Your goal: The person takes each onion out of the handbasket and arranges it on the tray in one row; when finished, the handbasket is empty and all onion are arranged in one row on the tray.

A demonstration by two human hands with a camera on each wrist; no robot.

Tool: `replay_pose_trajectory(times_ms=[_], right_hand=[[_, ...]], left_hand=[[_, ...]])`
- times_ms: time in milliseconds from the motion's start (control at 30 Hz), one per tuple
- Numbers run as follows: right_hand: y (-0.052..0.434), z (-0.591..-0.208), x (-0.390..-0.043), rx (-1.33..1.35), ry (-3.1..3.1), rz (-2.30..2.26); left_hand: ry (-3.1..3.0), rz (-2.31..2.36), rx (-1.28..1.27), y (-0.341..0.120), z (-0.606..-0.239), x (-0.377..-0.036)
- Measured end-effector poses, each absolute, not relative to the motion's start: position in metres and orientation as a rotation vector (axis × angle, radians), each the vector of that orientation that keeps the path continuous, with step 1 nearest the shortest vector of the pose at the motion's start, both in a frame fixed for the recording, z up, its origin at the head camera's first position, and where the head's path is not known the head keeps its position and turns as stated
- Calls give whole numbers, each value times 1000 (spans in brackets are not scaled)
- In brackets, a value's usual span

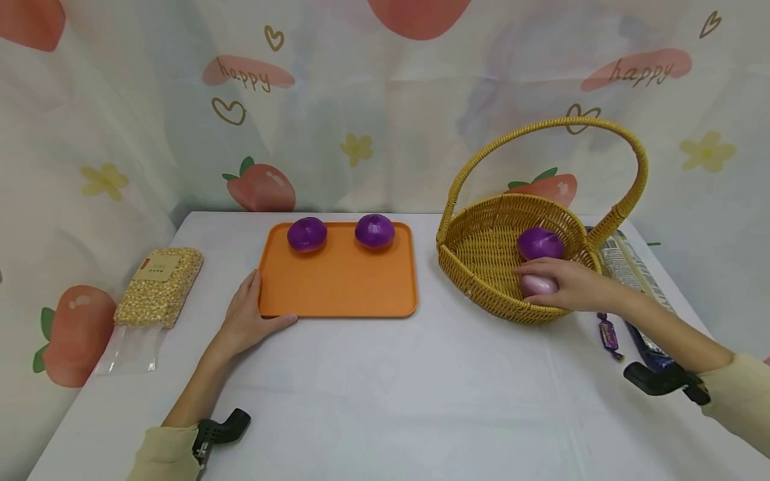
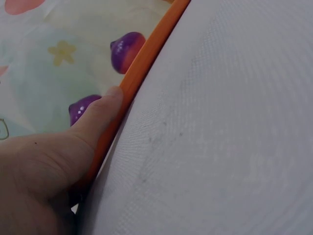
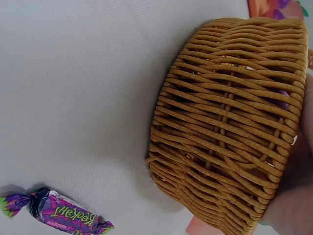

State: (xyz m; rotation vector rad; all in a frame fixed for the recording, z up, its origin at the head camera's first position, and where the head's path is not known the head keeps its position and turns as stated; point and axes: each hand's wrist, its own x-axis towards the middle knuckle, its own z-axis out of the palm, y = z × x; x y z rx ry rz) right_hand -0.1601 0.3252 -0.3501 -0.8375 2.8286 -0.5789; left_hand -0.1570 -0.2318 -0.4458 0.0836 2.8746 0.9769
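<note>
My left hand (image 1: 246,314) rests at the near left corner of an orange tray (image 1: 337,287), fingers along its left side and the straight thumb on its front rim. Two glossy purple onions (image 1: 307,235) sit at the tray's far side. In the left wrist view the thumb (image 2: 100,112) lies against the tray's edge (image 2: 146,56). Reaching over the near right rim of a woven basket (image 1: 481,267), my right hand (image 1: 568,284) grips a paler purple onion (image 1: 537,285) inside. Another purple onion (image 1: 540,244) lies behind it. The basket wall (image 3: 225,122) hides most of the grip in the right wrist view.
A clear bag of yellow grains (image 1: 159,284) lies at the table's left. Right of the basket are a purple wrapped candy (image 1: 609,333) and a long printed packet (image 1: 637,267), partly under the right forearm. The basket's tall handle (image 1: 544,123) arches overhead. A printed cloth hangs behind.
</note>
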Motion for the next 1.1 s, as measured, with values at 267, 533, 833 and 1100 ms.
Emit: replay_pose_trajectory(times_ms=[267,533,833,1100], right_hand=[[325,-354,-164,-810,2803,-577],[323,-355,-168,-795,2783,-548],[322,-356,-167,-771,2771,-559],[321,-358,-168,-768,2774,-553]], left_hand=[[2878,976,85,-231,-446,-159],[2888,967,78,-232,-448,-162],[2887,962,77,-232,-446,-160],[2877,969,63,-231,-446,-158]])
